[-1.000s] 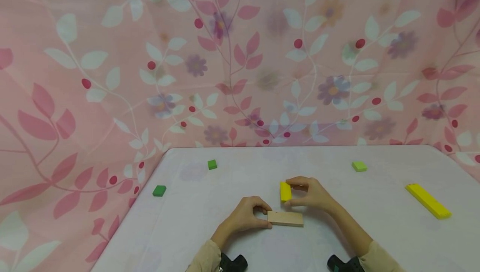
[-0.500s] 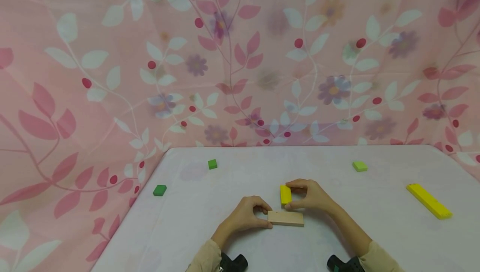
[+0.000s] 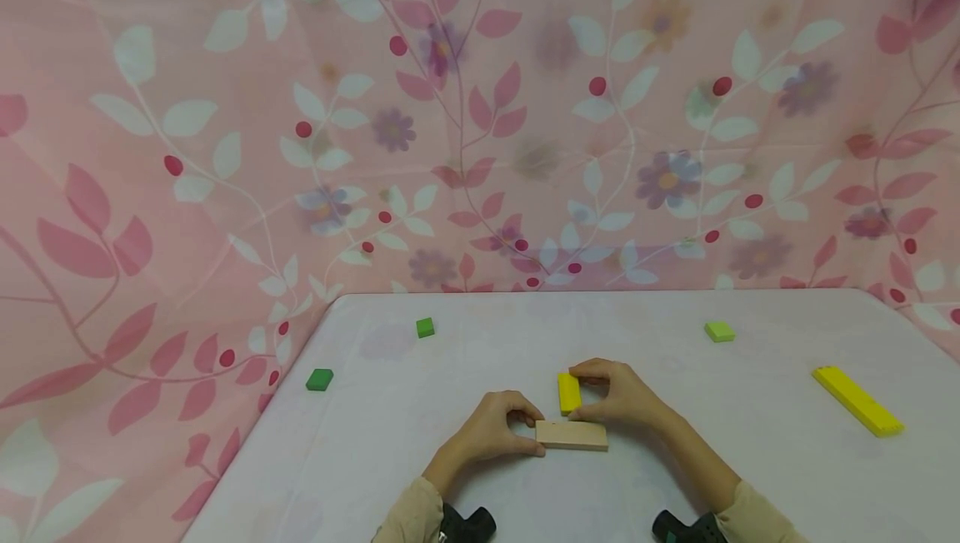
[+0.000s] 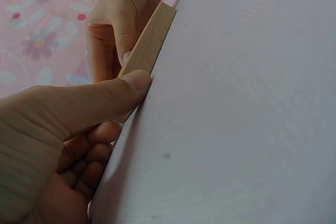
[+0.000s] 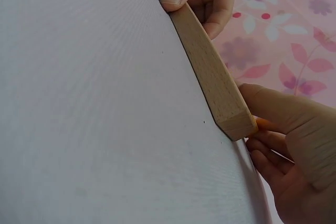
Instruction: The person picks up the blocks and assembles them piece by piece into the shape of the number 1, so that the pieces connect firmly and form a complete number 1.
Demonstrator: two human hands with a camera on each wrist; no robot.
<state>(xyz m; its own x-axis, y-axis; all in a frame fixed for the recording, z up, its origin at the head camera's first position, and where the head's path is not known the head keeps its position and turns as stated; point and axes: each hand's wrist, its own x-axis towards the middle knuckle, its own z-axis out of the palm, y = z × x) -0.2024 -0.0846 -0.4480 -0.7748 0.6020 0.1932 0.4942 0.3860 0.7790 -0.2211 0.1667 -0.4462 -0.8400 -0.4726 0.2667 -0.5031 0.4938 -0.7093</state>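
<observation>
1. I take the plain wooden block [image 3: 572, 435] as my landmark; on my head feed it lies crosswise on the white-covered table [image 3: 570, 497], in front of the person.
2. I see the left hand [image 3: 491, 428] at the wooden block's left end, thumb on the near side and fingers on the far side, pinching it.
3. I find the short yellow block [image 3: 569, 394] just beyond the wooden block's far side, its length pointing away from the person.
4. The right hand [image 3: 628, 393] comes in from the right of it and grips the short yellow block, thumb at the near end, fingertips at the far end.
5. Both wrist feeds mostly hide the short yellow block from me behind the wooden one, so I cannot tell whether the two touch.
6. Well to the right of the wooden block I have a long yellow block [image 3: 858, 401]; beyond it and to the right, a lime block [image 3: 720, 331].
7. Beyond the wooden block and to the left sit a small green block [image 3: 425, 327] and, farther left, a dark green block [image 3: 319, 380].
8. Past the table's far edge I see a pink floral cloth [image 3: 480, 135].
</observation>
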